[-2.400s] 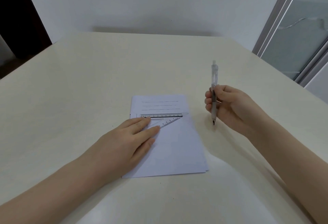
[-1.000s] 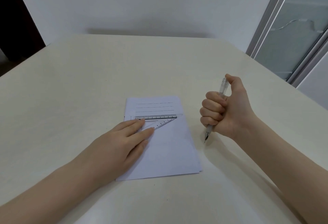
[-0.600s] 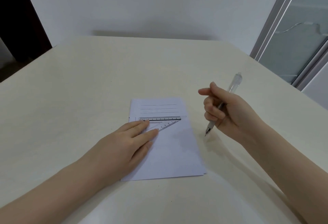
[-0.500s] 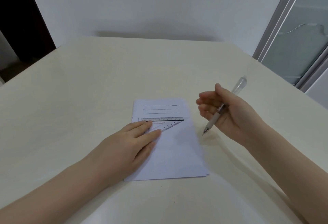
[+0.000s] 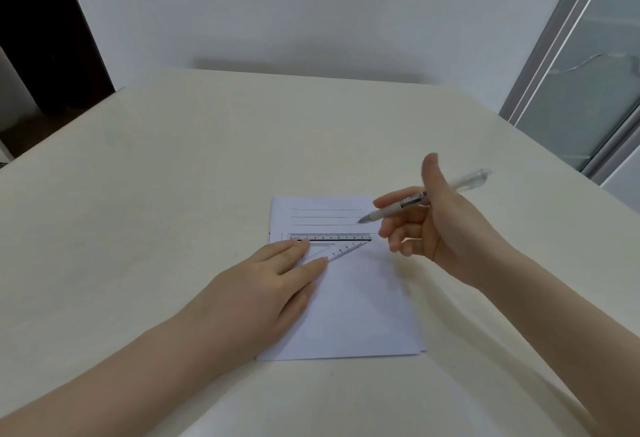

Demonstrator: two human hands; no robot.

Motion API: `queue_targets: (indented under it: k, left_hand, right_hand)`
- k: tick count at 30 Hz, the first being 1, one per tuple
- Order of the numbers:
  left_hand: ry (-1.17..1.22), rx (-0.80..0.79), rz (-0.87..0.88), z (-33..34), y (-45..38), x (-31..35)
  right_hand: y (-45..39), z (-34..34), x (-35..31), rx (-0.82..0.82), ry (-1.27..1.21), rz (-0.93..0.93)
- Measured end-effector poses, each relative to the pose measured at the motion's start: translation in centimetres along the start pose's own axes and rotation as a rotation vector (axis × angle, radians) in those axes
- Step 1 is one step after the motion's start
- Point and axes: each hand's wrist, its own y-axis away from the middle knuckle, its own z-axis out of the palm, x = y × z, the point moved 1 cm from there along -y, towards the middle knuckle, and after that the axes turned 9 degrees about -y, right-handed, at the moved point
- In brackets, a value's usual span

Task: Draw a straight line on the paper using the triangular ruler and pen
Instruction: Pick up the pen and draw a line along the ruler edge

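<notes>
A white sheet of paper [image 5: 356, 301] lies on the cream table, with three thin lines drawn near its top edge. A clear triangular ruler [image 5: 341, 244] rests flat on the paper below those lines, its long scale edge facing away from me. My left hand [image 5: 263, 291] lies flat, fingertips pressing the ruler's left part. My right hand [image 5: 440, 228] hovers over the paper's right edge and holds a translucent pen [image 5: 426, 197] nearly level, its tip pointing left above the paper's upper right corner, off the surface.
The cream table [image 5: 156, 211] spreads wide around the paper. A white wall stands behind its far edge. A grey-framed glass door [image 5: 588, 73] is at the right, and a dark doorway [image 5: 41, 38] at the far left.
My right hand shifted from a fist grip on the upright pen to a finger hold, swung the pen level and moved left over the paper. My left hand stayed on the ruler.
</notes>
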Motion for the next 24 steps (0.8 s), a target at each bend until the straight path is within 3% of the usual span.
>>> queue_targets:
  k: [5,24]
  left_hand:
    - [-0.012,-0.001,0.008,0.2,0.0,-0.2]
    - [-0.024,0.006,0.014,0.4,-0.2,-0.6]
  right_hand:
    - [-0.7,1.2,-0.5,-0.029,0.102,-0.104]
    - [-3.3,6.5,1.8,-0.036,0.197,-0.193]
